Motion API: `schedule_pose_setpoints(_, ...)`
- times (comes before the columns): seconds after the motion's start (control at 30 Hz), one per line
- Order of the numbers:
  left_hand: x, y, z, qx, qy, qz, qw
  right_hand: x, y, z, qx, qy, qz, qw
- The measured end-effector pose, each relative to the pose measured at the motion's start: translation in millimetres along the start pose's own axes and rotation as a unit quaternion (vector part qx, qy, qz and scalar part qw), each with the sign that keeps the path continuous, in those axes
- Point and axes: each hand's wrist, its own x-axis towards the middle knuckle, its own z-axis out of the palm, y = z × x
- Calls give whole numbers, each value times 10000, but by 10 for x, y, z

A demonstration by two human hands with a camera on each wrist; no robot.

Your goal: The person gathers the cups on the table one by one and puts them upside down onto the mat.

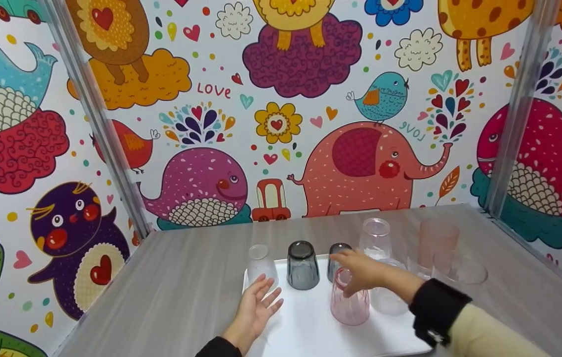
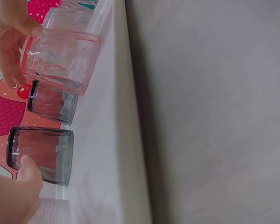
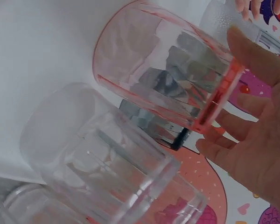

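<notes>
Pink glass sits mouth-down on the white tray, directly under our right hand, whose fingers curl over its upturned base and hold it by that thick end. Its long axis runs upright, base to the ceiling, rim on the tray; we judge it already set down or within a hair of it, since the left wrist view shows the rim meeting the tray.

Just beyond those fingers stand two smoky grey glasses, the nearer one partly hidden behind the hand and the other further to their left, both inverted too. Further left again, a frosted clear glass stands at the tray's corner, with our left hand just beside it, fingers spread and relaxed, holding nothing.

So four glasses are lined up on the tray, as we read it. To the right of the holding fingers a clear ribbed glass stands close by, and off the tray on the grey surface wait a tall clear glass, a pale pink one and a low clear one; those look like what is left.
</notes>
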Motion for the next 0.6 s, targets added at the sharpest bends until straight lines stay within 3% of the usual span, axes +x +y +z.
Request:
schedule_pose_setpoints(0.17, 1, 29, -57, -110, -7, 5, 9999, -196, 79, -480, -5, 1043, -678, 9922)
schedule_pose_setpoints(0.3, 1, 34, -88, -289, -33, 27, 9996, -447, 382, -919, 581, 1592, -296, 9851)
schedule_pose_setpoints(0.4, 22, 16, -141, -359, -105, 11, 9993, -680, 718, -1127, 1153, 1927, 225, 9742)
schedule_pose_setpoints(0.5, 47, 3, -218, -416, -180, 4, 9990, -896, 1097, -1161, 1635, 2170, 642, 9602)
schedule_pose_setpoints(0.6, 43, 9, -272, -457, -176, 25, 9988, -1074, 1439, -1013, 1979, 2228, 1023, 9491)
